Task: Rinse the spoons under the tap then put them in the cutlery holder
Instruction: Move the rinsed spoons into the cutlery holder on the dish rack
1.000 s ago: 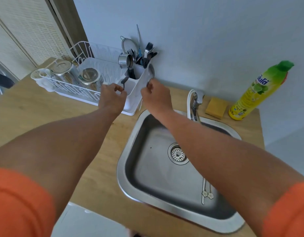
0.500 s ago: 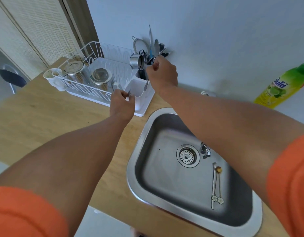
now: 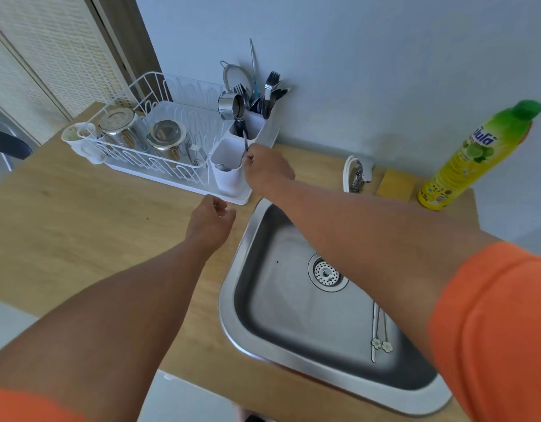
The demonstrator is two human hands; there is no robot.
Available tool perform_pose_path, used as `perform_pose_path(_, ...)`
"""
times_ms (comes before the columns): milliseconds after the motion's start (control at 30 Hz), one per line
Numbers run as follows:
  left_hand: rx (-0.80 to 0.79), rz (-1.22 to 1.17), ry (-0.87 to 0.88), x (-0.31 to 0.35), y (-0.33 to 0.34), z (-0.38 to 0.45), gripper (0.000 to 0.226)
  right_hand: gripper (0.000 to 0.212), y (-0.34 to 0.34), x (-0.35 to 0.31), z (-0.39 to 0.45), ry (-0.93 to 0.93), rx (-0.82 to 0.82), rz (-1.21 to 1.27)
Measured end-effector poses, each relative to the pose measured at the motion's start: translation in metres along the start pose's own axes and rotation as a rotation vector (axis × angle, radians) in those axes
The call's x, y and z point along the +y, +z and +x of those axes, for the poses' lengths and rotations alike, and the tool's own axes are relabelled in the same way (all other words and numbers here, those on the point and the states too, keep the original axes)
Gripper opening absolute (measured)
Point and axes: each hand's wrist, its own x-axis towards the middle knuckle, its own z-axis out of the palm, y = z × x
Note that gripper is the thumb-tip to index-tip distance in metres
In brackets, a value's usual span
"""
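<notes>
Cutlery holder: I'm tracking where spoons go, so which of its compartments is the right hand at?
The front compartment, nearest the person and nearly empty. The right hand pinches a spoon at its rim; the rear compartment is crowded with forks.

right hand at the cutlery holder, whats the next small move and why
Probably let go: the right hand pinches a spoon handle whose lower end already sits inside the near compartment of the cutlery holder. Then reach back to the sink, where two flower-ended spoons lie unrinsed. The left hand holds nothing.
</notes>
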Motion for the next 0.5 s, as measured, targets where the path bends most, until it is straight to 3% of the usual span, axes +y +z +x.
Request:
perform_pose_path(233,-0.032,0.005,0.117,0.006,0.016,-0.018,0.007,0.024,0.030,0.045,-0.063,0.087,-0.037,0.011)
perform_pose_path(500,-0.251,0.110,0.208,0.018,0.059,-0.051,0.004,0.021,0.066,0.157,-0.178,0.185,-0.190,-0.023)
